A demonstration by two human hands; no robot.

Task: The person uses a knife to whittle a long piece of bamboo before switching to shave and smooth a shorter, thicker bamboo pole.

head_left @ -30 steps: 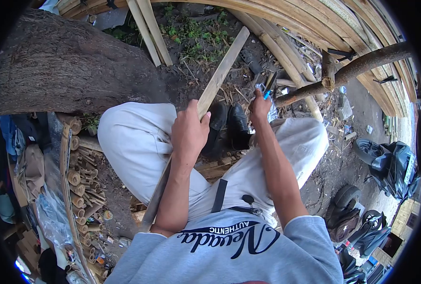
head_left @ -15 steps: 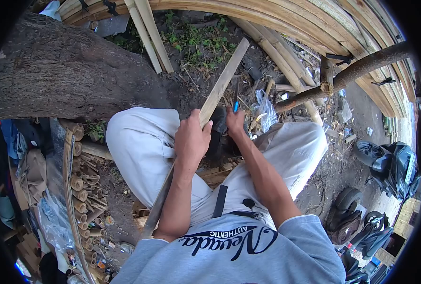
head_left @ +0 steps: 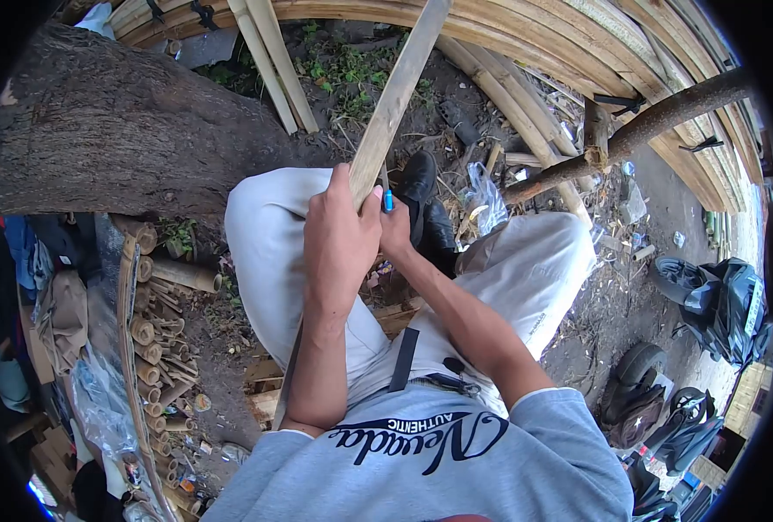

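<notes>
My left hand (head_left: 341, 233) is wrapped round a long flat bamboo strip (head_left: 397, 91). The strip slants up and away to the top of the view, and its lower end runs back beneath my left forearm. Close against the strip, just right of my left hand, my right hand (head_left: 395, 228) grips a knife (head_left: 388, 201) with a blue part at its handle. A narrow blade shows above the blue part, beside the strip's edge. Both hands are between my bent knees, in front of my black shoes (head_left: 419, 180).
A thick tree trunk (head_left: 134, 130) lies at the left. Long bamboo strips (head_left: 543, 39) are stacked along the top. A branch (head_left: 647, 135) juts in from the right. Cut bamboo pieces (head_left: 147, 352) are piled at lower left, and motorbikes (head_left: 704, 296) stand at the right.
The strip has shifted up and away, its far end now at the top edge. My right hand with the knife has moved left against the strip. My knees have shifted slightly.
</notes>
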